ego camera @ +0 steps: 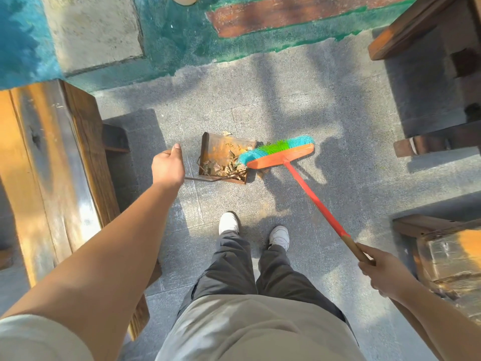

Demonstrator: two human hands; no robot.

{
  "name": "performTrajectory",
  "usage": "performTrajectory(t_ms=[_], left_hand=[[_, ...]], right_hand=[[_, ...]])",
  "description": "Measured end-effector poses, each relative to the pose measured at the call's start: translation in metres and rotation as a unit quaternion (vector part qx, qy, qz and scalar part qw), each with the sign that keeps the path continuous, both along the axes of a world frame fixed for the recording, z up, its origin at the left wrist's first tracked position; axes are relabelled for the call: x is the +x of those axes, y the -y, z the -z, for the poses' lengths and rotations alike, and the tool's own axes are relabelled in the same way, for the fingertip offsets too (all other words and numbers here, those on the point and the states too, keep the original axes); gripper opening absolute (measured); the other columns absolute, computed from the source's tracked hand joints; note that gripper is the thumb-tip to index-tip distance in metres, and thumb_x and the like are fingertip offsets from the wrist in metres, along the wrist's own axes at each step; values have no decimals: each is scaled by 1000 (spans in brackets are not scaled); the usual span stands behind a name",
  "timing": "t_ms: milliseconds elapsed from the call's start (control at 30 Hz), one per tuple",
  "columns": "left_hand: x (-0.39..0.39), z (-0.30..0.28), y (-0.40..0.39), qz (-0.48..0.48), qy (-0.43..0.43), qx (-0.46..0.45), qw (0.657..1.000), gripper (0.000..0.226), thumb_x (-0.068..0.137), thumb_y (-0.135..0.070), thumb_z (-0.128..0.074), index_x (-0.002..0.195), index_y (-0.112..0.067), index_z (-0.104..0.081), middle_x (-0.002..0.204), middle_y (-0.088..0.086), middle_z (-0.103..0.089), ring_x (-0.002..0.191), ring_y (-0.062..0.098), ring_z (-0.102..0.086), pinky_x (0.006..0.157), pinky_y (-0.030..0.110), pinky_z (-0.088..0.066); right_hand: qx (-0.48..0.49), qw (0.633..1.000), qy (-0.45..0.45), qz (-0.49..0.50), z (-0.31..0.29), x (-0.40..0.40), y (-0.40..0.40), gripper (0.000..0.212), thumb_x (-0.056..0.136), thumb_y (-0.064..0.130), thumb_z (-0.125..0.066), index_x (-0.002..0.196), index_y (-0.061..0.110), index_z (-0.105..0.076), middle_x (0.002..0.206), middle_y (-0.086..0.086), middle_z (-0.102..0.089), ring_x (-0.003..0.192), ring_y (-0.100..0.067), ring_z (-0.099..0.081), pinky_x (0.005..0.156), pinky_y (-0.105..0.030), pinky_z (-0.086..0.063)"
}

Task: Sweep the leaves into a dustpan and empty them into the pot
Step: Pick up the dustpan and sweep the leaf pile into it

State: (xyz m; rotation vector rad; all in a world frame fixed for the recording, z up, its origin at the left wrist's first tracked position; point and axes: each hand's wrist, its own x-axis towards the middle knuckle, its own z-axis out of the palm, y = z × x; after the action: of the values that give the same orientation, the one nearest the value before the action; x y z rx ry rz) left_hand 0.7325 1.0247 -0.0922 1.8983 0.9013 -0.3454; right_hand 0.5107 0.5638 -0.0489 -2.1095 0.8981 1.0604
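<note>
**Sweeping dry leaves into rusty pan**

Nearest the lens: pale beige shirt hem, dark grey trousers (234, 261), two white shoes (228, 222) planted on speckled grey stone paving (351, 157). Left hand (168, 165) reaching forward, fingers curled round the thin metal rod handle (205, 179) of a rusty flat rectangular metal dustpan (221, 147) — pan resting on the paving, open edge to the right. Crisp brown dry leaves (226, 166) heaped inside, a few more just outside that edge. Right hand (382, 269) gripping the bare wooden end of a long red-painted broom handle (315, 199). Orange wooden broom head (281, 155) with bright blue and green plastic bristles (273, 148) touching the pan's open edge. Glossy brown wooden bench (52, 165) on the left, dark wooden furniture (442, 35) to the right — rough teal-painted floor (169, 35) beyond. No readable writing anywhere.
</note>
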Motion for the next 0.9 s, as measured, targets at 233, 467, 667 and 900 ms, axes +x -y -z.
performTrajectory(t_ms=[233,467,667,900], left_hand=[[-8,-4,-8,2,7,8,1000,46,94,-45,-43,58,-17,-37,55,6,-43,59,22,-42,60,37,-37],[-9,-6,-13,-9,2,-10,1000,45,96,-42,-42,59,-17,-40,57,5,-45,64,23,-45,63,38,-38],[-14,-7,-23,-7,-3,22,1000,48,96,-40,-44,53,-19,-38,53,-1,-43,52,19,-42,63,33,-36],[-26,-15,-64,1,-29,42,999,49,95,-46,-42,60,-12,-46,55,5,-43,62,25,-40,65,37,-35]], right_hand=[[10,1000,4,-4,-18,10,-5,49,90,8,-53,117,48,-53,62,-8,-53,36,-14,-40,37,-21,-33],[0,998,20,61,-28,27,3,43,89,4,-51,112,40,-59,63,-10,-47,38,-18,-37,39,-21,-31],[27,997,26,60,-16,63,-18,37,87,3,-51,96,35,-65,62,-8,-49,37,-19,-40,40,-24,-37],[50,995,72,-53,20,142,-97,21,90,-1,-49,102,12,-60,63,-11,-49,40,-20,-46,44,-28,-41]])
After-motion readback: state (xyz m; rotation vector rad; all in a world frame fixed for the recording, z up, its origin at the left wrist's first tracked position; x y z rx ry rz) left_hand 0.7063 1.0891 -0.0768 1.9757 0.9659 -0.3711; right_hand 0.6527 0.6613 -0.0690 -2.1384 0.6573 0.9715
